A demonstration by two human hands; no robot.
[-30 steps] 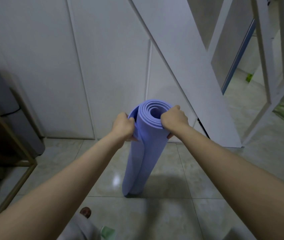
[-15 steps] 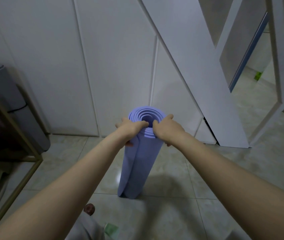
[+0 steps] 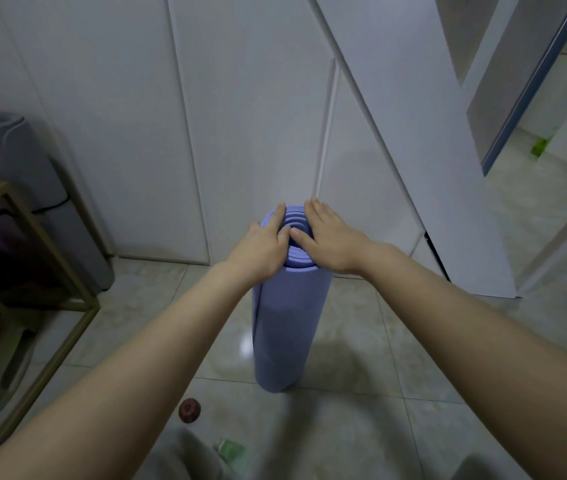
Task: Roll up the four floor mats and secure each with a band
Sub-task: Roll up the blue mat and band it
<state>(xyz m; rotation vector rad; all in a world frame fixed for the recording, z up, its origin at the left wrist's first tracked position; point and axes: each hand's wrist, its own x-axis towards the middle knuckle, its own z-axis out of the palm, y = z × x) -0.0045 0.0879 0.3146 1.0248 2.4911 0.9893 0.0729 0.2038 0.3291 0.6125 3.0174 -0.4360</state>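
Purple mat (image 3: 289,323), rolled into a tight cylinder and standing upright on one end on the tiled floor (image 3: 372,368), near the floor's far edge at the foot of the white wall panels (image 3: 240,116). The left hand (image 3: 260,244) and right hand (image 3: 327,236) both lie flat on the upper end of the roll, fingers straight and palms down, gripping nothing. They rest side by side on the spiral of layers, with their thumbs almost meeting over the centre.

The pressing appears intended to level the layers. No band is visible on this roll, so its rolling looks essentially done and its securing is still to come. A grey upright roll (image 3: 5,161) at the left, behind a gold-framed shelf (image 3: 52,261), may be another mat. Whether it is banded cannot be told, and the other mats are out of view.
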